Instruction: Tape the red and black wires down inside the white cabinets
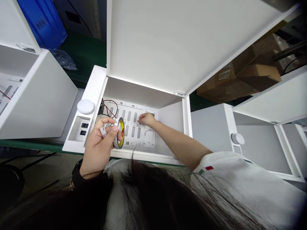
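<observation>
My left hand (96,150) is closed around a roll of tape (122,135) with a yellow inner core, held on edge at the front of an open white cabinet (187,118). A small white piece (103,131) pokes out between the same fingers. Deep inside the cabinet, my right hand (147,119) has its fingertips pinched together just above the slotted white panel (130,125). Whatever those fingertips hold is too small to make out. Red and black wires (117,110) loop at the cabinet's left end. Right of the slots lies a white plate (149,137) with a thin wire.
The cabinet's lid (153,41) stands raised behind it. A round white knob (85,106) and a black power socket (84,125) sit on its left end. Similar white cabinets stand left (52,99) and right (208,127). Cardboard boxes (256,76) and a blue bin (43,25) are behind.
</observation>
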A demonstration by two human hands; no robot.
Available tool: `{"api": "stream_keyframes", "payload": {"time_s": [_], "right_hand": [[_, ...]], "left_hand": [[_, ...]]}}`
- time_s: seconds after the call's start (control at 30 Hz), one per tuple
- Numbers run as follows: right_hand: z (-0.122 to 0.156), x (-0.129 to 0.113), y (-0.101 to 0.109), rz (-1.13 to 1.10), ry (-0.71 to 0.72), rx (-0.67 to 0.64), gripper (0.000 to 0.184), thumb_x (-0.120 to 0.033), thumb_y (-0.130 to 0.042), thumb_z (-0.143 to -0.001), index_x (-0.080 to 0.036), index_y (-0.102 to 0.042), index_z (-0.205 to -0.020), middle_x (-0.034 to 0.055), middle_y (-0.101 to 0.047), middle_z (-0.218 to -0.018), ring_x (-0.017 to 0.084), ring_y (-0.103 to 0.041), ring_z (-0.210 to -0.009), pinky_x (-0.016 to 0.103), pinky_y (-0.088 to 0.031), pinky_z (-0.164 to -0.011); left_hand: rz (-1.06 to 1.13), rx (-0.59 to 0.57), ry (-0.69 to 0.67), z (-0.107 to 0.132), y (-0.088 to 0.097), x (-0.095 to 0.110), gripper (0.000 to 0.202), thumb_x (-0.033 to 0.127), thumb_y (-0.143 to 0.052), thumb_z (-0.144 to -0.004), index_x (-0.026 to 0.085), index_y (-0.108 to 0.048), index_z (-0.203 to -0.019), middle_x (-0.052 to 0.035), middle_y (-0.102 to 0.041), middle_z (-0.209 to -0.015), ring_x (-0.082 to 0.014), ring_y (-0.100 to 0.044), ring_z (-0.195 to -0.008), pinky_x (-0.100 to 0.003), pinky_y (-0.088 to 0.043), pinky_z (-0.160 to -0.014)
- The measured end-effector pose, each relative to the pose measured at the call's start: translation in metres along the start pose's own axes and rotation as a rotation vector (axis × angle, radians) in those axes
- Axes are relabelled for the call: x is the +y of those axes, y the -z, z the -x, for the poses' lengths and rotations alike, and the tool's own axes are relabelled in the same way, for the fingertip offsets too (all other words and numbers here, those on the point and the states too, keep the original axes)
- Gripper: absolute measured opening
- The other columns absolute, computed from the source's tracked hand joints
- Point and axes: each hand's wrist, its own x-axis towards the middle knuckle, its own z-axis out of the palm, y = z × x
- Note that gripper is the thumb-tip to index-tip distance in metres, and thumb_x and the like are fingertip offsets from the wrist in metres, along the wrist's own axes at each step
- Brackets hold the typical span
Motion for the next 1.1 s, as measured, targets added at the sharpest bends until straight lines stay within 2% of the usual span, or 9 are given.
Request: {"api": "stream_keyframes", "payload": {"time_s": [0.1, 0.23, 0.37, 0.8, 1.1], "right_hand": [[-0.002, 0.009, -0.010, 0.031, 0.059, -0.063, 0.020, -0.016, -0.077, -0.060, -0.014, -0.070, -0.079, 0.0006, -0.070, -0.074, 0.012, -0.063, -0.070, 0.018, -0.045, -0.061], [0.000, 0.014, -0.018, 0.085, 0.096, -0.054, 0.024, -0.012, -0.076, -0.061, -0.013, -0.068, -0.084, 0.0001, -0.070, -0.075, 0.011, -0.063, -0.070, 0.018, -0.045, -0.063], [0.002, 0.015, -0.022, 0.166, 0.130, -0.053, 0.024, -0.012, -0.077, -0.062, -0.015, -0.068, -0.084, -0.0003, -0.069, -0.077, 0.011, -0.063, -0.071, 0.019, -0.046, -0.065], [0.008, 0.019, -0.027, 0.228, 0.198, 0.040, 0.022, -0.010, -0.071, -0.068, -0.016, -0.066, -0.089, 0.0002, -0.070, -0.082, 0.013, -0.063, -0.078, 0.020, -0.043, -0.066], [0.016, 0.016, -0.034, 0.418, 0.262, 0.096, 0.020, -0.012, -0.063, -0.075, -0.017, -0.064, -0.094, 0.0053, -0.070, -0.089, 0.018, -0.062, -0.083, 0.024, -0.043, -0.072]], "left_hand": [[0.018, -0.016, 0.016, 0.000, 0.001, 0.000, 0.017, 0.031, -0.061, -0.088, 0.025, -0.050, -0.100, 0.0033, -0.058, -0.065, -0.0038, -0.040, -0.046, -0.015, -0.029, -0.045], [0.008, -0.008, 0.043, -0.001, 0.002, 0.000, 0.020, 0.032, -0.062, -0.087, 0.024, -0.050, -0.101, 0.0029, -0.059, -0.067, -0.0024, -0.036, -0.043, -0.015, -0.027, -0.043], [0.002, 0.011, 0.051, -0.002, -0.001, 0.001, 0.021, 0.032, -0.063, -0.086, 0.024, -0.051, -0.101, 0.0025, -0.059, -0.067, -0.0032, -0.039, -0.045, -0.015, -0.030, -0.045], [-0.004, 0.034, 0.074, -0.003, -0.002, 0.003, 0.023, 0.033, -0.065, -0.084, 0.024, -0.050, -0.099, 0.0027, -0.060, -0.066, -0.0025, -0.036, -0.042, -0.014, -0.027, -0.042], [-0.021, 0.036, 0.070, -0.004, -0.001, 0.000, 0.025, 0.034, -0.067, -0.083, 0.024, -0.050, -0.099, 0.0025, -0.061, -0.067, -0.0024, -0.033, -0.041, -0.016, -0.025, -0.042]]}}
